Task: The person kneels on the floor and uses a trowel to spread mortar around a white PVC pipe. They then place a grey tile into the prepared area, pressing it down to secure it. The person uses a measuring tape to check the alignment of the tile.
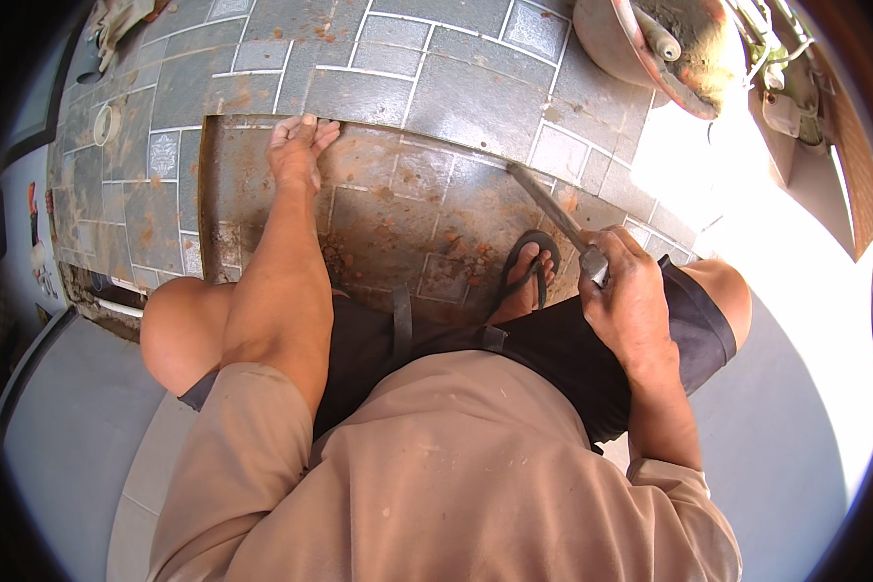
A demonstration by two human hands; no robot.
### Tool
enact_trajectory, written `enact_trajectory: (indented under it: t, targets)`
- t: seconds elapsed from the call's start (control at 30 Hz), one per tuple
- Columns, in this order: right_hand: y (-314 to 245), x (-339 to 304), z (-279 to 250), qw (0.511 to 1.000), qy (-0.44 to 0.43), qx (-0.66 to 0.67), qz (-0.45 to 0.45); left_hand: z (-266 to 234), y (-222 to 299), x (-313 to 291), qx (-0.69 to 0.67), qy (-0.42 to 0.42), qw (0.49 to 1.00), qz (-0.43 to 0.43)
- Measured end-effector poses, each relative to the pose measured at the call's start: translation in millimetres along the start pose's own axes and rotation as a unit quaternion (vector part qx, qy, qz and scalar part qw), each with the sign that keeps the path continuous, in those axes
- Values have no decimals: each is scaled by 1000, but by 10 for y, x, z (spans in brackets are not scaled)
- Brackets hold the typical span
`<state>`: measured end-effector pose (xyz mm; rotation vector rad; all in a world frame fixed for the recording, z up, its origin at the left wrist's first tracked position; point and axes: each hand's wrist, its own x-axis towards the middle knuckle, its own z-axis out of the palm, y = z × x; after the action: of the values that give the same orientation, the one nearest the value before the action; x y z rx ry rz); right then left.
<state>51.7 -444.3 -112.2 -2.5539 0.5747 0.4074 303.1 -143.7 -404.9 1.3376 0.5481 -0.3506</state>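
Observation:
My left hand [299, 150] reaches to the far edge of a dirt-smeared, sunken tiled strip [369, 160]. Its thumb and forefinger look pinched together at that edge, with the other fingers fanned out; whatever is between the tips is too small to make out. In my right hand [630, 296], above my right thigh, is a long, narrow metal tool [551, 206], perhaps a trowel seen edge-on. I hold it by its handle end. Its far end points up and left toward the strip's edge, and I cannot tell whether it touches.
A mortar-filled bowl [616, 48] with a tool handle [658, 37] across it stands at the far right. Grey patterned tiles [475, 102] surround the strip. Red rubble [475, 262] lies by my sandalled foot [529, 272]. A roll-like ring [107, 124] sits far left.

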Motion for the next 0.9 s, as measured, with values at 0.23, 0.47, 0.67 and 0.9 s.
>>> enact_trajectory:
  t: [0.23, 0.47, 0.67, 0.9]
  targets:
    - [-76, 59, -53, 999, -5, 35, 8, 1, 54, -30, -3, -18, 1000, -19]
    - [-181, 135, -63, 999, -13, 49, -6, 49, 172, -97, -1, -7, 999, -46]
    - [-213, 187, 3, 999, -17, 42, -12, 70, 227, -141, -11, 6, 999, -42]
    - [-171, 268, 33, 993, 2, 106, -55, 47, 247, -153, -16, 0, 998, -57]
